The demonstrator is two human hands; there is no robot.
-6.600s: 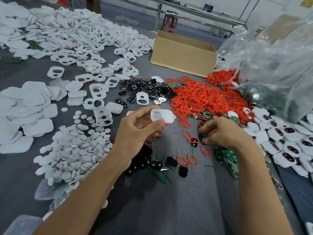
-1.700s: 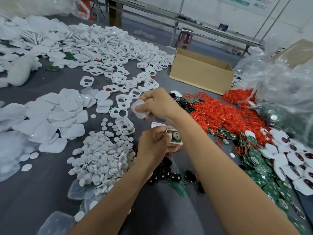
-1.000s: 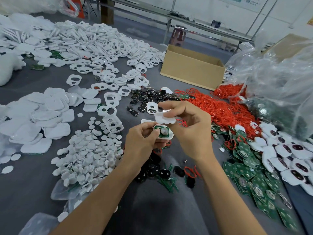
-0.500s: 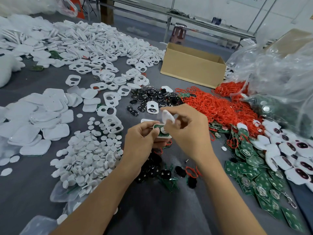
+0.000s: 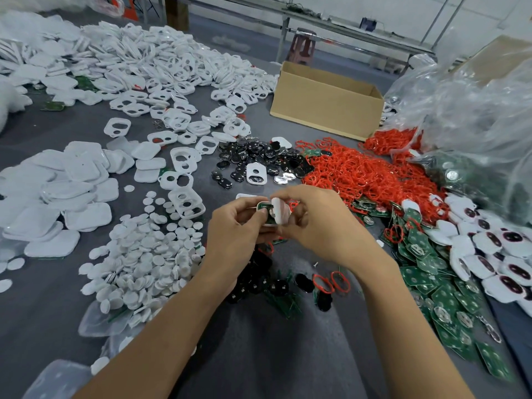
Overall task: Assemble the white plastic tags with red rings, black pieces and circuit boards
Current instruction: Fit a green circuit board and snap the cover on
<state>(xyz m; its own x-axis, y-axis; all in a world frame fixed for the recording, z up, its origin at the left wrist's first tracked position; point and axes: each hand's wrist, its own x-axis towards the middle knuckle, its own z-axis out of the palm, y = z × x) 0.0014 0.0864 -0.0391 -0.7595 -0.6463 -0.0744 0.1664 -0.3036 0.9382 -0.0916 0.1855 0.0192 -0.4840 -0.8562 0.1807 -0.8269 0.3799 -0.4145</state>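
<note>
My left hand (image 5: pixel 234 226) grips a white tag half (image 5: pixel 265 207) with a green circuit board seated in it, just above the table's middle. My right hand (image 5: pixel 313 223) pinches a white tag cover (image 5: pixel 279 214), tilted on edge against the right side of that half. Red rings (image 5: pixel 354 174) lie heaped to the right. Black pieces (image 5: pixel 256 162) lie behind my hands, and more black pieces (image 5: pixel 259 283) sit under my wrists. Loose green circuit boards (image 5: pixel 426 272) spread at the right.
White tag shells (image 5: pixel 161 67) cover the far left; flat white covers (image 5: pixel 57 191) and small white discs (image 5: pixel 144 254) lie at the left. An open cardboard box (image 5: pixel 328 105) stands behind, a clear plastic bag (image 5: pixel 475 125) at the right. Assembled white tags (image 5: pixel 495 254) lie far right.
My right hand brought the white cover down from above the board and turned it on edge against the tag half in my left hand. Both hands stayed close together.
</note>
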